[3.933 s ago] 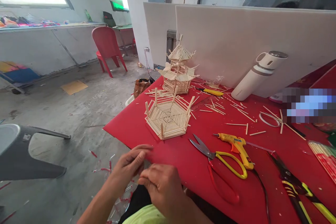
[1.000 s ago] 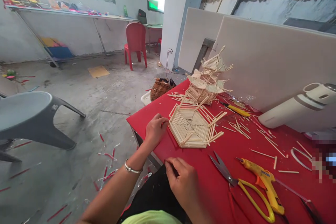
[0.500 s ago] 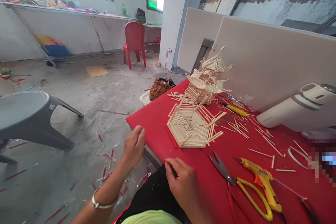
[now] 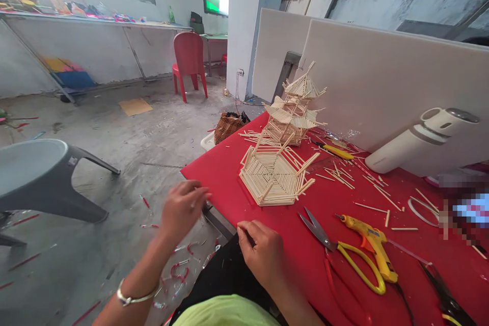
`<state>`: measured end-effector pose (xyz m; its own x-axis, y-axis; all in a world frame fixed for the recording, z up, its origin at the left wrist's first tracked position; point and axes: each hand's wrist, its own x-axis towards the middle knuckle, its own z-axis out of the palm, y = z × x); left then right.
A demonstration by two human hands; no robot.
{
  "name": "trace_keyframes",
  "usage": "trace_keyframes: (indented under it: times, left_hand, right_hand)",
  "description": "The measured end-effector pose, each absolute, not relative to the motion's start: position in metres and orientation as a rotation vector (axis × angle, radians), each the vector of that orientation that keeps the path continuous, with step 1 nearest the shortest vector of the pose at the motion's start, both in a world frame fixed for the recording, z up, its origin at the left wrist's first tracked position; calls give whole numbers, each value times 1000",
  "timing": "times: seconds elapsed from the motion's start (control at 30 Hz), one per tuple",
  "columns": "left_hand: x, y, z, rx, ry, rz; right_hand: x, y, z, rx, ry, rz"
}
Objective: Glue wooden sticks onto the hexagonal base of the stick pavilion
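My left hand (image 4: 184, 208) is raised beside the table's left edge, slightly blurred, its fingers loosely apart with nothing visible in them. My right hand (image 4: 262, 252) rests at the table's front edge, thumb and fingers curled together; anything between them is hidden. Beyond the hands lies an octagonal stick base (image 4: 272, 175) with short posts along its rim. Behind it stands a tiered stick pagoda (image 4: 296, 109). To the right of my right hand are yellow-handled scissors (image 4: 332, 245), partly spread, and a yellow glue gun (image 4: 372, 245).
Loose sticks (image 4: 340, 175), a yellow cutter knife (image 4: 336, 151) and a white thermos (image 4: 416, 140) lie or stand on the red table (image 4: 214, 168). Dark scissors (image 4: 445, 290) are at the near right. A grey stool (image 4: 49, 178) and a red chair (image 4: 189, 63) stand on the littered floor.
My left hand has moved a little left and its fingers have loosened from a closed shape. My right hand keeps its curled pose. The view has shifted slightly.
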<state>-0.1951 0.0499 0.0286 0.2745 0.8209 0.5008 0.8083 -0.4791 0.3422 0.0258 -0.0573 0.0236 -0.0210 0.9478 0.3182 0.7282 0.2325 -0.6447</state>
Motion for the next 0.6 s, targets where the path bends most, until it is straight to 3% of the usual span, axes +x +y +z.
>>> trace_keyframes:
  times: [0.13,0.27,0.37,0.6]
  left_hand:
    - [-132,41,32,2730,959,787]
    - [-117,37,24,2796,870,678]
    - [-144,39,18,2845,1080,747]
    - [-236,30,37,2571,2145,980]
  right_hand:
    - [31,-65,25,-1526,-1795,441]
    - [37,-74,25,-1544,-1762,448]
    - [42,-77,26,-1528,-1738,458]
    - [50,-80,31,-1544,-1616,437]
